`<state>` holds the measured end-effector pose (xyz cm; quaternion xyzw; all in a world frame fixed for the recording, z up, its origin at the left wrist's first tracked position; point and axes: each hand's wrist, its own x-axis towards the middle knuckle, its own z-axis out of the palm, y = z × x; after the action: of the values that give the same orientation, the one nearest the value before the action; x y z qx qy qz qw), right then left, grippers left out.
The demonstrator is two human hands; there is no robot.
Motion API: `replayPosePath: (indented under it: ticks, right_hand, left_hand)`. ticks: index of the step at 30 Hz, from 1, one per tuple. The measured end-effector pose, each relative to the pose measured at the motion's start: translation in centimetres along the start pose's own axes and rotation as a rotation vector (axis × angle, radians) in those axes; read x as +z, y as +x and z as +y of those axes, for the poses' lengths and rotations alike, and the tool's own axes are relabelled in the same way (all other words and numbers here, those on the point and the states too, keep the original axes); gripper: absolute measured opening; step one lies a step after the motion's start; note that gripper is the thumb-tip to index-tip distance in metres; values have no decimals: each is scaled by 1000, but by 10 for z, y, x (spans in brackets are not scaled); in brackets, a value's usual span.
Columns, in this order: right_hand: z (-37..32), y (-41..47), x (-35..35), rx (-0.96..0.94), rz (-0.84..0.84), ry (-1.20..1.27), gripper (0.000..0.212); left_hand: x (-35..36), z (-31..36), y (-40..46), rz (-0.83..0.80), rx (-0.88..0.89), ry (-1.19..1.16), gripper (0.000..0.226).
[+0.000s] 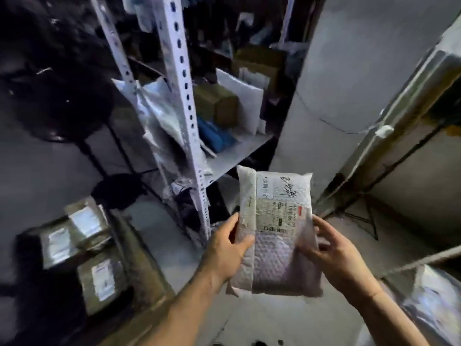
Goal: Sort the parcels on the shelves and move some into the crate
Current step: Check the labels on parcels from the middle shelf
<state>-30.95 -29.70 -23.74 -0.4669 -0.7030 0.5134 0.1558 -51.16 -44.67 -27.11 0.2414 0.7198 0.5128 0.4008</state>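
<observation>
I hold a white bubble-wrap parcel point(277, 231) upright in front of me, its printed label facing me. My left hand point(229, 248) grips its left edge with the thumb on the front. My right hand point(334, 253) holds its right edge, fingers curled behind. Just beyond the parcel stands a white perforated metal shelf unit point(184, 96) with a brown box point(219, 106), a blue packet point(214, 136) and white mailers point(242, 103) on its shelf. At lower left, a dark crate point(139, 258) contains several labelled parcels point(99, 280).
A grey wall point(349, 71) rises to the right of the shelves. A silvery plastic bag point(162, 116) hangs over the shelf's left post. Another rack point(389, 136) slants along the right side, with a shiny bag point(431, 300) at lower right. Dark bags point(50, 78) fill the upper left.
</observation>
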Motion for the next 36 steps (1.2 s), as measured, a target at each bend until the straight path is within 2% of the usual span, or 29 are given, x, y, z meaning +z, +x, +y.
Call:
replayPosePath:
  ticks: [5,6,8,10,13,17,22,29,33,36]
  right_hand:
    - [-21,28,88,-156,-347,-151,52]
    - [-24,32,105,-172,-409,-166,51]
    - [-26,38,138,-215,-536,-209,53]
    - [-29,42,172,-255,-636,-241,58]
    - [-36,36,220,-317,-791,-300,50]
    - [-50,23,273,-354,-913,-352,46]
    - [-55,22,362,-298,-987,-401,45]
    - [-9,58,513,-158,-955,-506,69]
    - [23,77,582,-54,-964,-515,58]
    - [49,94,625,-46,-945,-553,54]
  left_hand:
    - [-66,-50,-41,339,-157,-110,82]
    - [-75,-57,-54,391,-175,-137,80]
    - [-88,-67,-80,501,-224,-173,57]
    - [-101,-83,-102,630,-272,-218,61]
    - [-119,-109,-132,757,-315,-277,66]
    - [-147,-129,-154,833,-340,-280,49]
    - [-210,-181,-151,885,-433,-347,55]
    - [-322,-274,-91,827,-562,-289,53]
    - [-362,-331,-54,825,-625,-288,54]
    - [-381,-376,-29,844,-660,-328,58]
